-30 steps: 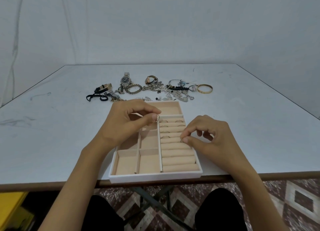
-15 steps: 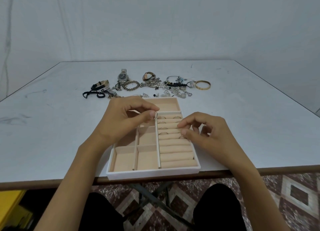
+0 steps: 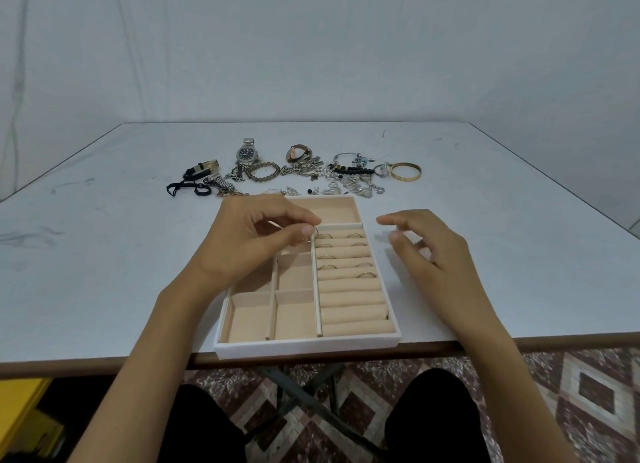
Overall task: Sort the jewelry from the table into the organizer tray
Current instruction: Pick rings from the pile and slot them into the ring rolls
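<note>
A white organizer tray (image 3: 304,348) with beige lining sits at the table's near edge. Several rings (image 3: 366,274) are tucked between its padded rolls on the right side. My left hand (image 3: 249,240) hovers over the tray's upper left and pinches a thin ring (image 3: 313,233) between thumb and forefinger. My right hand (image 3: 426,247) is beside the tray's right rim, fingers apart, holding nothing. Beyond the tray lies a row of jewelry: a steel watch (image 3: 246,153), a beaded bracelet (image 3: 263,172), a gold bangle (image 3: 406,172) and tangled chains (image 3: 346,185).
A black strap and a small watch (image 3: 197,176) lie at the left end of the row. The grey table (image 3: 104,254) ends just in front of the tray. Below it are my knees, a patterned floor and a yellow object (image 3: 20,414).
My right hand has lifted off the ring rolls and moved right, off the tray, with its fingers spread. My left hand still holds the ring in the same place.
</note>
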